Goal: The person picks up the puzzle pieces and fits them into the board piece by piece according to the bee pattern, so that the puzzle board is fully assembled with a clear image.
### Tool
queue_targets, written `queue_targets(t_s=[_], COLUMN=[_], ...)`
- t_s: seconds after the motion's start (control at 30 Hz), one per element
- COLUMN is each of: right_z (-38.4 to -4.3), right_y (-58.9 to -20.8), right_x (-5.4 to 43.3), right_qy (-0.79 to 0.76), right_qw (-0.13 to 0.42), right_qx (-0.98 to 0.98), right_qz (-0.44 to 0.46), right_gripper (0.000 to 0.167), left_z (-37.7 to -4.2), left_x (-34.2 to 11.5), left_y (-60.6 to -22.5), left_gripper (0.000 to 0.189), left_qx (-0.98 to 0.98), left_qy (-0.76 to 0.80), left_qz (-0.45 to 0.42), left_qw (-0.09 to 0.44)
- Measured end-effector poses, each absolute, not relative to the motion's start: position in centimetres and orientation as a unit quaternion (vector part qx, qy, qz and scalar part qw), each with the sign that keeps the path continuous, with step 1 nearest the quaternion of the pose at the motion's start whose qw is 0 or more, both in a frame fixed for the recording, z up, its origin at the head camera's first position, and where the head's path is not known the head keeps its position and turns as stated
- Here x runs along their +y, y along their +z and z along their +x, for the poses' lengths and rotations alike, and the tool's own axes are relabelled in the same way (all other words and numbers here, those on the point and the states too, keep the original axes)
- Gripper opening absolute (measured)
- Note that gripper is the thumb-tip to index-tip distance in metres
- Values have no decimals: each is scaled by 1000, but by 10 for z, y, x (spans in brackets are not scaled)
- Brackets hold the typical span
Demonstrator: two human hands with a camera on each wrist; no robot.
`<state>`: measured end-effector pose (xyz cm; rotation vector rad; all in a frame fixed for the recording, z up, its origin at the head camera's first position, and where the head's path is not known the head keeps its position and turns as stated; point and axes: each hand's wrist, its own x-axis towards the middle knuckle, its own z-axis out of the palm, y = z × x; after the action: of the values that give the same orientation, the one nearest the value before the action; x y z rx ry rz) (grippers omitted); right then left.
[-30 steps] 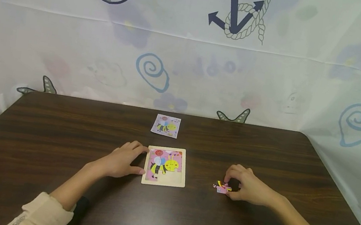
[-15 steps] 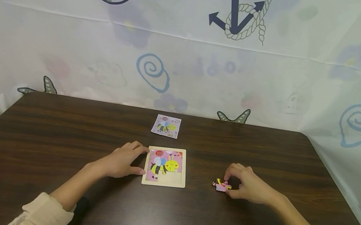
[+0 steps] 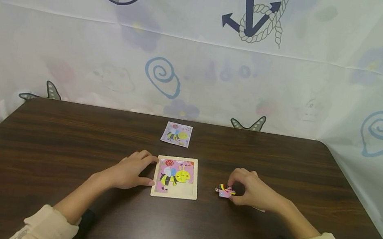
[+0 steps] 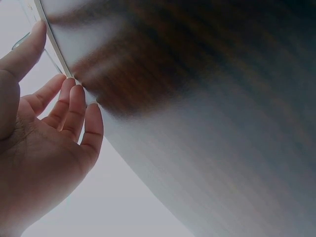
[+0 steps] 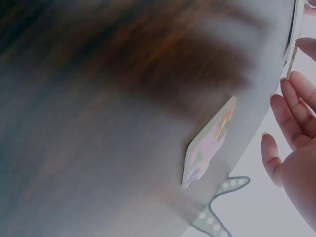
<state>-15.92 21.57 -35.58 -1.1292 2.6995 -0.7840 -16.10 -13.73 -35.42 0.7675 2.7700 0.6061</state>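
A square wooden jigsaw tray (image 3: 172, 195) with a bee picture lies mid-table, bare wood showing at its lower right. My left hand (image 3: 133, 171) rests against the tray's left edge, thumb and fingertips spread apart along it; the left wrist view has those fingertips right at the edge. To the right of the tray, my right hand (image 3: 255, 191) pinches a pink and yellow puzzle piece (image 3: 225, 191) between thumb and fingers, which cover part of it. Another puzzle piece (image 5: 210, 143) lies on the table below the right hand, mostly hidden in the head view.
A picture card (image 3: 176, 134) with the same bee lies behind the tray, near the far edge of the dark wooden table (image 3: 63, 129). A printed white cloth (image 3: 198, 71) hangs behind the table.
My right hand has moved left toward the tray with the puzzle piece in its fingers. An edge of another piece now shows beneath the hand. My left hand and the tray have stayed put.
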Motion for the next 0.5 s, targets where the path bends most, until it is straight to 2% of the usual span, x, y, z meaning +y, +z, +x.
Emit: queue_targets(t_s=[0.23, 0.5], right_z=[-162, -165], right_y=[-354, -351], right_x=[201, 181], right_qy=[-254, -243], right_qw=[56, 85], right_qx=[888, 894], right_qz=[-379, -368], right_gripper=[18, 18], left_z=[-162, -162], left_x=[-137, -137], left_y=[-356, -357], left_gripper=[59, 60], left_qx=[939, 940], left_qy=[200, 200], left_qz=[261, 258], left_qw=[99, 102])
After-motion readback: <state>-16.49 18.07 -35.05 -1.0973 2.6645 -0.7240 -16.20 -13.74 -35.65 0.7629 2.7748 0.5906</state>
